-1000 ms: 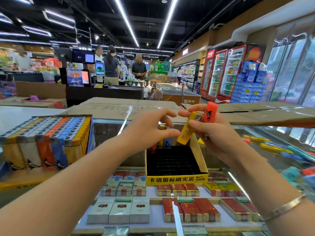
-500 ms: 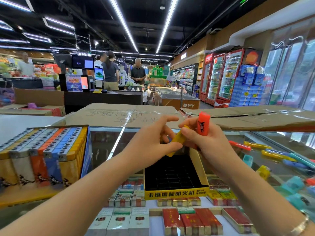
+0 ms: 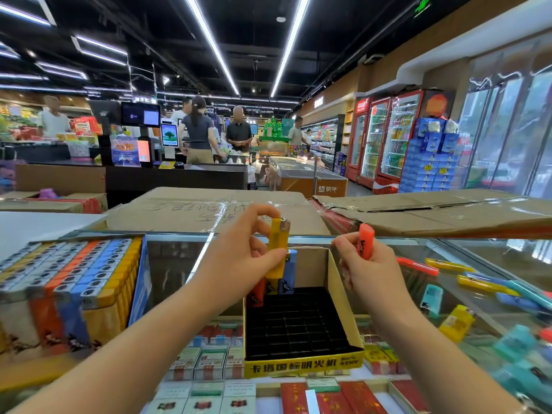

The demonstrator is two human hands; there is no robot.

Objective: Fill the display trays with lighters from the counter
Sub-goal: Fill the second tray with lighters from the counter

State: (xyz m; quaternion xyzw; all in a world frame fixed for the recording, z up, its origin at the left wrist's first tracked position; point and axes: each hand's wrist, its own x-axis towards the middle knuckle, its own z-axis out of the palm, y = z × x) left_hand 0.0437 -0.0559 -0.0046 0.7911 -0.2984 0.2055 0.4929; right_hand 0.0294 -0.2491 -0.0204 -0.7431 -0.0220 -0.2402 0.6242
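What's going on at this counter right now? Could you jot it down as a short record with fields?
place: shop counter with a glass top
left hand: holds a yellow lighter upright over the tray
right hand: holds an orange lighter
open tray: mostly empty; a few lighters stand in its far left corner
full tray: at left, packed with lighters
loose lighters: scattered on the glass at right
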